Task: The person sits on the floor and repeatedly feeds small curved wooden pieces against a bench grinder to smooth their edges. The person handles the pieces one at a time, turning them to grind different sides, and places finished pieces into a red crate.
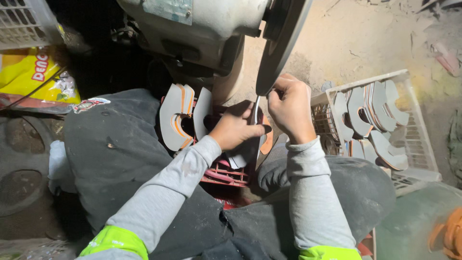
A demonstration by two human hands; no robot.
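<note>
My left hand (236, 126) and my right hand (290, 107) together grip a thin, flat grey curved piece (255, 115), held on edge against the rim of a dark grinding wheel (279, 41). The wheel is mounted on a pale motor housing (202, 24) just above my hands. Between my knees stands a red crate (225, 174) with several similar grey and orange horseshoe-shaped pieces (178, 118) upright in it.
At right a white plastic basket (417, 144) holds several more grey curved pieces (373, 120). A yellow bag (36, 77) and another white basket (21, 21) lie at upper left. The dusty floor stretches out at the top right. A green drum (418, 226) sits at lower right.
</note>
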